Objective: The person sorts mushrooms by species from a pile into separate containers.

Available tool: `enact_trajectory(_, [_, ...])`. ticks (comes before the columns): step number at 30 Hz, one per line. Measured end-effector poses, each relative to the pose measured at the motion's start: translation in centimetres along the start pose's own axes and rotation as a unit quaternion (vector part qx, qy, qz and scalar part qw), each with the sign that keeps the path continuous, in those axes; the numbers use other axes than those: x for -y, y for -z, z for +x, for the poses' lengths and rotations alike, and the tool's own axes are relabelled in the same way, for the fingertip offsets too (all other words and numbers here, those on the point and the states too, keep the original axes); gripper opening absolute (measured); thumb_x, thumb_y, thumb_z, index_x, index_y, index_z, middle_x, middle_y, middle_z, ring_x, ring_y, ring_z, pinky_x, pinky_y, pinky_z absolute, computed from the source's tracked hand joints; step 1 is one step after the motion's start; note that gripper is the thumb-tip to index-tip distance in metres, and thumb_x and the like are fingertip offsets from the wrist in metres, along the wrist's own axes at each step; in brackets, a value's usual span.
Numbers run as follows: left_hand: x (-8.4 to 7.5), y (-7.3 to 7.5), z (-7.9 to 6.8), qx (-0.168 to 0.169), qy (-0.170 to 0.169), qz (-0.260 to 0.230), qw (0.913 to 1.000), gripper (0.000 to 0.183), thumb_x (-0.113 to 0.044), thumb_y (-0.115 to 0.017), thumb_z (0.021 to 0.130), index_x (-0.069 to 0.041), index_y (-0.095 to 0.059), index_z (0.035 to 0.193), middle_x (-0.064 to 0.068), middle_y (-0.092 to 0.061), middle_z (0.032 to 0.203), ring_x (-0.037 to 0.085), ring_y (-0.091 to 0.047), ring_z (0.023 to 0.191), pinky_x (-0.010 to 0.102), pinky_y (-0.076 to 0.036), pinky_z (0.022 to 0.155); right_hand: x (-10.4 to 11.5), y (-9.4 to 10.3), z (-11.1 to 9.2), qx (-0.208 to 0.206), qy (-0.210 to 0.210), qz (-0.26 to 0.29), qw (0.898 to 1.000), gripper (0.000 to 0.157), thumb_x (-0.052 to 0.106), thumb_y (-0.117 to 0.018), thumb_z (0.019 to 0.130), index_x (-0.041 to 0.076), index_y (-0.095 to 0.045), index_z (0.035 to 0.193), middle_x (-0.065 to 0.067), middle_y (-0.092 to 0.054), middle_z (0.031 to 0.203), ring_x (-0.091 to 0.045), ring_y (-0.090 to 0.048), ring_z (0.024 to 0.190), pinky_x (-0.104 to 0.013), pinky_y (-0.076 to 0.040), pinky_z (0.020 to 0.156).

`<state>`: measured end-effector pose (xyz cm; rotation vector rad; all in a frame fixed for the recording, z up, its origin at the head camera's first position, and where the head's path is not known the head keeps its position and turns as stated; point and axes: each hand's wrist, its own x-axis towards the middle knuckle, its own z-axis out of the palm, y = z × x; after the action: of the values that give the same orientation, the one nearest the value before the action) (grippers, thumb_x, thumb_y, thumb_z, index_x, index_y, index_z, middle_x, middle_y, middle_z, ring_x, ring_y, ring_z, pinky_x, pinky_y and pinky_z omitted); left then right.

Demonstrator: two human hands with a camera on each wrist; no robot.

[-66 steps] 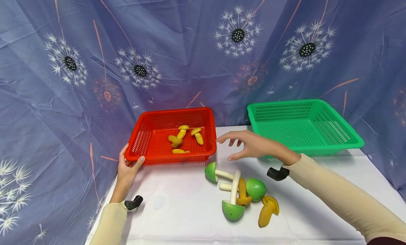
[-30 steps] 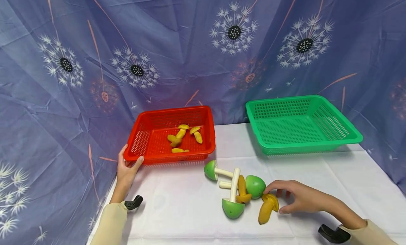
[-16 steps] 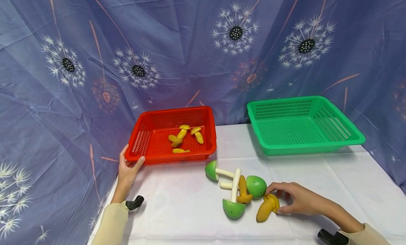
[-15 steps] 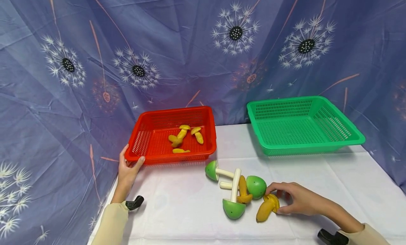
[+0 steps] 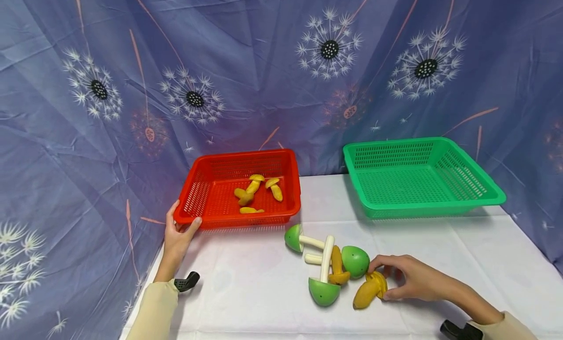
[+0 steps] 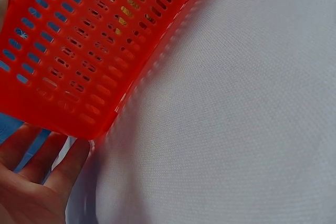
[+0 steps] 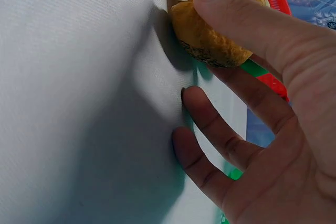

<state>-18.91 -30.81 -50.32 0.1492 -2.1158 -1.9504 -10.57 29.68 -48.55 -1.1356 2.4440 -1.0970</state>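
Note:
My left hand (image 5: 178, 242) grips the near left corner of the red basket (image 5: 233, 222), its thumb on the rim. In the left wrist view, fingers (image 6: 65, 166) reach under the basket's corner. At the front right of the table, my right hand (image 5: 415, 277) pinches the cap of a yellow-brown toy mushroom (image 5: 366, 294) between thumb and finger. The right wrist view shows the thumb on that cap (image 7: 207, 35), with the other fingers spread below it. Just left of it lie a second brown mushroom (image 5: 337, 262) and several green-capped mushrooms (image 5: 323, 292) with white stems.
Several yellow mushrooms (image 5: 274, 189) lie inside the red basket. A green basket (image 5: 422, 205) stands at the back right, with nothing in it. A blue dandelion-print cloth (image 5: 264, 76) hangs behind the white-covered table (image 5: 246, 281).
My right hand has come from beside the red basket to the front-right mushroom and taken its cap. The mushroom's stem end has shifted slightly left. My left hand stays on the basket.

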Motion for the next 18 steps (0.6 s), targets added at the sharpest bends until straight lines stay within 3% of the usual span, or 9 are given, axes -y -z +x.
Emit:
enact_trajectory(7, [-0.2, -0.2, -0.1, 0.005, -0.005, -0.007, 1.0, 0.091, -0.006, -0.073, 0.095, -0.03, -0.018, 0.164, 0.014, -0.039, 0.157, 0.031, -0.045, 0.136, 0.01, -0.045, 0.095, 0.7, 1.9, 0.4, 0.024, 0.003, -0.004, 1.0, 0.049, 0.021, -0.087, 0.084, 0.023, -0.062, 0.125, 0.009, -0.067, 0.112, -0.01, -0.06, 0.089, -0.028, -0.052, 0.065])
enact_trajectory(18, [0.0, -0.1, -0.1, 0.002, -0.004, -0.01, 0.9999, 0.091, -0.006, -0.074, 0.095, -0.029, -0.019, 0.164, 0.015, -0.04, 0.157, 0.029, -0.047, 0.134, 0.009, -0.046, 0.094, 3.5, 6.8, 2.3, 0.03, 0.017, -0.038, 0.999, 0.045, 0.026, -0.085, 0.088, 0.023, -0.062, 0.126, 0.011, -0.066, 0.116, -0.009, -0.063, 0.093, -0.031, -0.054, 0.069])
